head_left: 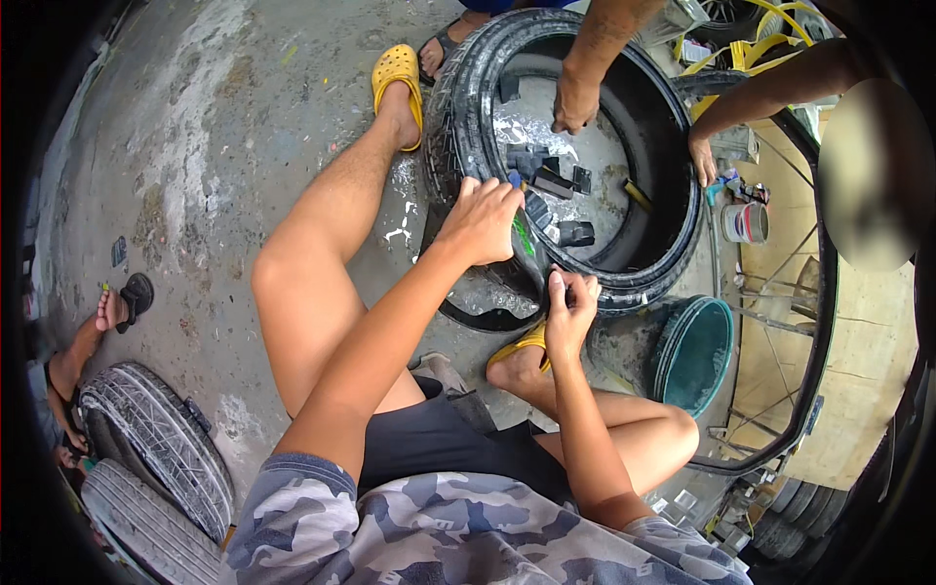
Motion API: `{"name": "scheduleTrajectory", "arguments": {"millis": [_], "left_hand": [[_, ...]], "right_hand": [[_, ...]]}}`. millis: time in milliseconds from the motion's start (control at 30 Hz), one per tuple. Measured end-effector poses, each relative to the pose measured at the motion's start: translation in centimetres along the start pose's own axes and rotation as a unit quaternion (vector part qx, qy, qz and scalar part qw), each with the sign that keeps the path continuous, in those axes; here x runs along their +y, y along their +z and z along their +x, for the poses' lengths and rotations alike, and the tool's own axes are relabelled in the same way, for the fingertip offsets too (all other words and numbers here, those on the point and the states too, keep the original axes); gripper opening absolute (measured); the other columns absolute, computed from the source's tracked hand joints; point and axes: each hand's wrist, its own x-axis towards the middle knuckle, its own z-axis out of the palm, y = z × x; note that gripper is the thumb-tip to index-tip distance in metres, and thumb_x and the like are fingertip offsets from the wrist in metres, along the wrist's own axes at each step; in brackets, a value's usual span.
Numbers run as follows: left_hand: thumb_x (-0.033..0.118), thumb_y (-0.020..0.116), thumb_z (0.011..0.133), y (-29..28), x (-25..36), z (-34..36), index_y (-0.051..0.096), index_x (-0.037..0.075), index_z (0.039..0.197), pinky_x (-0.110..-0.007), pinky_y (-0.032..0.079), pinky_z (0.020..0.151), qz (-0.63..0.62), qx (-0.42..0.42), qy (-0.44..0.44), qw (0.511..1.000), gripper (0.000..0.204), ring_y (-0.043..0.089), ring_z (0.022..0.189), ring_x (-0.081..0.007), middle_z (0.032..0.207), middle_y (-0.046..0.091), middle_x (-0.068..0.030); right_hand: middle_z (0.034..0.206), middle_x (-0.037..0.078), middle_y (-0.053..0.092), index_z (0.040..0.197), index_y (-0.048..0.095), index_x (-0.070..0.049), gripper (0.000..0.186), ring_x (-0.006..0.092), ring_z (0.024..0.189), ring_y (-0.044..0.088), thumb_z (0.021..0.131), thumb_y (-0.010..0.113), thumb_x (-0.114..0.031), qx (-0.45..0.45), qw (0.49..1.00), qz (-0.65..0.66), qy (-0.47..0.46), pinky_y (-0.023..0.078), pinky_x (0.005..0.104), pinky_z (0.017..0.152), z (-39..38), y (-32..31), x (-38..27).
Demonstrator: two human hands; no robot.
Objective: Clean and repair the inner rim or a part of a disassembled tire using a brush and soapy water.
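Observation:
Between my hands stretches a black rubber piece [529, 267] with a green mark near its upper end, in front of a large black tire [450, 127] lying on its side. My left hand [482, 220] is closed on the rubber's upper end, beside the tire's near left rim. Lower and to the right, my right hand [571, 310] pinches the rubber's other end between thumb and fingers; its fingertips are partly hidden. A dark loop of rubber [490, 318] hangs below, near the floor. Several cut black rubber blocks [554, 182] lie inside the tire's opening.
A co-worker's hand [577, 100] reaches into the tire; the other hand [702, 161] rests at its right rim. A teal bucket [694, 356] and a small white pail [746, 223] stand right. More tires [161, 448] lie lower left.

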Motion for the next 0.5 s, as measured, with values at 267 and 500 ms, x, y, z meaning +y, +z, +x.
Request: {"name": "scheduleTrajectory", "arguments": {"millis": [267, 500], "left_hand": [[0.013, 0.059, 0.075, -0.9, 0.0, 0.2, 0.063, 0.006, 0.098, -0.041, 0.037, 0.091, -0.009, -0.013, -0.012, 1.000, 0.025, 0.056, 0.104, -0.0258, 0.102, 0.063, -0.0097], [0.014, 0.058, 0.077, -0.5, 0.1, 0.7, 0.064, 0.005, 0.095, -0.041, 0.037, 0.090, -0.007, 0.014, 0.002, 1.000, 0.021, 0.056, 0.104, -0.0256, 0.100, 0.064, -0.0103]], "right_hand": [[0.085, 0.016, 0.053, 0.088, 0.073, -0.004, 0.017, 0.0313, 0.087, 0.046, 0.087, 0.070, -0.021, -0.018, 0.995, -0.010, -0.101, 0.039, 0.0408, 0.083, 3.6, 1.4, -2.2], [0.085, 0.016, 0.052, 0.086, 0.070, -0.004, 0.012, 0.0337, 0.089, 0.047, 0.087, 0.069, -0.016, -0.047, 0.986, -0.078, -0.138, 0.038, 0.0437, 0.082, 7.6, 2.9, -3.9]]}}
